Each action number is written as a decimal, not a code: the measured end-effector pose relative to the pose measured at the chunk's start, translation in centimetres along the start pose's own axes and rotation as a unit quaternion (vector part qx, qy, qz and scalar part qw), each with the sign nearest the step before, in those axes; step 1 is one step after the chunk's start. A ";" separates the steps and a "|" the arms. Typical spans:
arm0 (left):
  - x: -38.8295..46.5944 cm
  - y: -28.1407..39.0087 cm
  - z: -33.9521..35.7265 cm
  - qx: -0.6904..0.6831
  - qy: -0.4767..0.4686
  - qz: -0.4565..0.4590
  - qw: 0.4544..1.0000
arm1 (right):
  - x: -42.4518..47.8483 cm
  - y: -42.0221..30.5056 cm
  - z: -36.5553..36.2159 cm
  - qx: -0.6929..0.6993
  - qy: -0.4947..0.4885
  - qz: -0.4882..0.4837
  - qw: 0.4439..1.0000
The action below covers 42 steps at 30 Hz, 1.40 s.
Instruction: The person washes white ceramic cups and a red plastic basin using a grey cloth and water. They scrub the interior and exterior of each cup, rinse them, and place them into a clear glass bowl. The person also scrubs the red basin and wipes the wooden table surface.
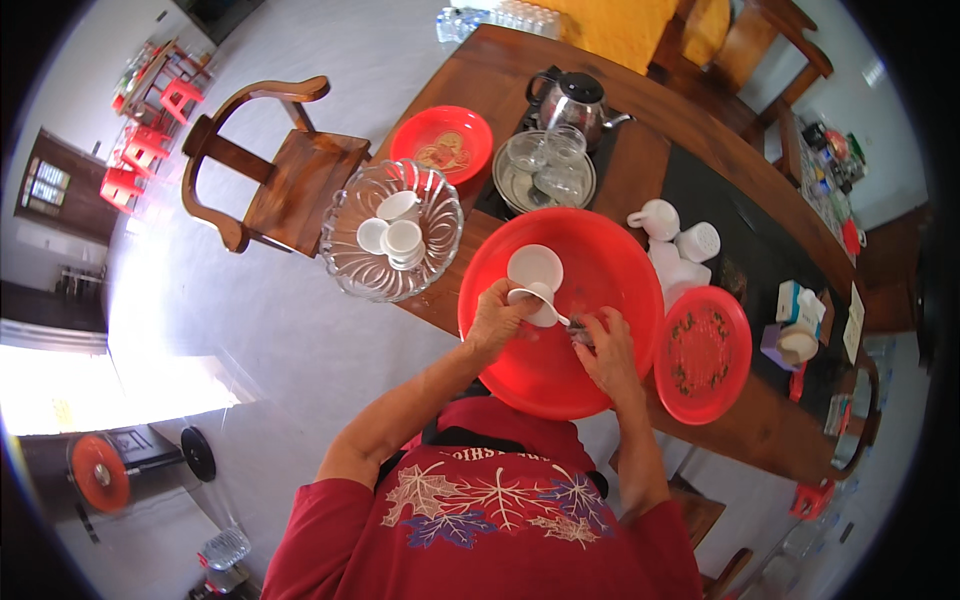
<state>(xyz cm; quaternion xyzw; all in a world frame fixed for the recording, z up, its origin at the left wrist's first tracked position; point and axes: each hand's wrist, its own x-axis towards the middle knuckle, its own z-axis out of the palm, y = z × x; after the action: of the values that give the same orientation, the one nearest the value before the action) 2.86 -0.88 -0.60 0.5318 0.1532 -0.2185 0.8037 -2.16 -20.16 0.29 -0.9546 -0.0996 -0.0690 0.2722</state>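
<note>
My left hand (495, 321) grips the rim of a small white handled vessel (541, 300), possibly a tea strainer, over a big red plastic basin (480, 262). Beneath and behind it in the basin is a round white dish (535, 264). The fingers of my right hand (606, 351) are curled around a small grey-dark scrubber (577, 330), close to the vessel's handle end. My fingers partly cover the scrubber, so its exact kind is unclear.
A clear glass bowl (341, 247) with several white cups stands left. Behind are a red plate (401, 139), a metal tray (504, 180) with glass cups and a kettle (574, 112). White cups (699, 241) and a red tray (703, 352) lie right on the wooden table (630, 169).
</note>
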 end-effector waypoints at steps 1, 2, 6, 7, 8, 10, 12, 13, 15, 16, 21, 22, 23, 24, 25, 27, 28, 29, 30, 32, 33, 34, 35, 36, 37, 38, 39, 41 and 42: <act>0.0 0.0 0.0 0.023 0.015 0.006 1.000 | 0.2 -0.1 0.1 0.040 0.018 -0.003 0.999; 0.0 -0.3 0.3 0.045 0.032 0.011 0.998 | 0.3 0.2 0.1 0.081 0.034 -0.006 0.996; 0.2 -1.0 0.4 0.096 0.030 0.027 0.995 | 1.5 -2.2 -0.5 0.233 -0.008 0.028 0.972; 0.0 -0.9 0.6 0.087 0.035 0.021 0.995 | 1.7 -2.3 -0.5 0.221 -0.013 0.009 0.975; -0.1 -0.8 0.4 0.094 0.034 0.026 0.995 | 1.8 -2.9 -0.4 0.221 0.003 0.005 0.975; 0.0 -1.0 0.2 0.103 0.032 0.036 0.994 | 2.0 -4.0 -1.0 0.254 -0.016 0.018 0.967; 0.2 -1.1 0.0 0.114 0.033 0.047 0.992 | 2.4 -4.9 -1.5 0.267 -0.022 0.022 0.963; 0.2 -1.0 -0.1 0.133 0.033 0.056 0.989 | 2.5 -4.8 -1.3 0.270 -0.023 0.034 0.962; 0.0 -0.7 -0.2 0.172 0.033 0.073 0.982 | 2.7 -4.0 -0.3 0.274 -0.023 0.058 0.960; 0.0 -0.7 -0.5 0.186 0.017 0.086 0.979 | 2.9 -3.5 0.0 0.323 -0.033 0.099 0.941; -1.2 1.2 -2.7 0.266 -0.068 0.124 0.954 | 4.5 -2.3 -0.4 0.511 -0.057 0.268 0.815; -1.5 1.6 -3.1 0.272 -0.060 0.151 0.948 | 4.7 -1.7 -0.1 0.518 -0.038 0.272 0.810; -1.8 1.8 -3.4 0.279 -0.052 0.177 0.942 | 5.1 -1.7 -0.1 0.524 -0.031 0.259 0.811; -2.1 1.9 -3.8 0.286 -0.041 0.202 0.936 | 5.9 -2.0 0.0 0.532 -0.027 0.247 0.810; -2.1 2.0 -4.3 0.301 -0.035 0.219 0.928 | 6.8 -2.5 0.0 0.539 -0.023 0.234 0.808; -1.9 2.2 -5.4 0.330 -0.022 0.253 0.909 | 8.8 -4.5 0.4 0.561 -0.043 0.213 0.799; -1.8 2.5 -5.9 0.340 -0.007 0.267 0.902 | 9.8 -5.6 0.8 0.567 -0.051 0.205 0.797; -1.8 3.0 -6.5 0.350 0.010 0.281 0.893 | 10.8 -6.5 1.3 0.572 -0.061 0.196 0.794; -1.8 3.5 -7.1 0.361 0.026 0.295 0.884 | 11.8 -7.1 2.0 0.574 -0.076 0.189 0.793; -1.9 5.7 -8.2 0.354 0.108 0.338 0.865 | 13.9 -8.9 3.3 0.567 -0.100 0.163 0.801; -1.8 6.9 -9.1 0.348 0.149 0.358 0.853 | 15.0 -9.8 3.9 0.564 -0.110 0.157 0.804; -1.3 7.7 -10.3 0.355 0.191 0.361 0.841 | 16.0 -10.6 4.5 0.563 -0.117 0.154 0.803; -0.8 8.6 -11.5 0.361 0.231 0.362 0.828 | 17.0 -11.4 5.3 0.563 -0.123 0.151 0.803; -0.6 9.7 -12.7 0.361 0.261 0.364 0.818 | 18.0 -12.3 6.3 0.555 -0.121 0.145 0.810; -0.4 10.8 -13.7 0.389 0.281 0.357 0.801 | 19.0 -12.9 7.1 0.540 -0.129 0.158 0.817; 0.0 11.3 -14.7 0.389 0.286 0.349 0.803 | 19.9 -13.3 8.0 0.529 -0.136 0.154 0.823; 0.3 11.6 -15.6 0.390 0.292 0.341 0.804 | 20.7 -13.7 8.9 0.520 -0.145 0.149 0.829; 1.2 11.6 -17.2 0.411 0.289 0.353 0.789 | 22.0 -14.5 10.4 0.499 -0.151 0.157 0.839; 1.6 11.7 -17.7 0.421 0.287 0.358 0.782 | 22.5 -14.7 11.2 0.485 -0.156 0.158 0.846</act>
<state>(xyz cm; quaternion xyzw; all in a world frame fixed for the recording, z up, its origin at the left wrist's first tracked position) 9.98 19.08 1.01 0.8721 0.0683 0.2051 0.4390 17.20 1.45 2.45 -0.7022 -0.0091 0.1815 0.6884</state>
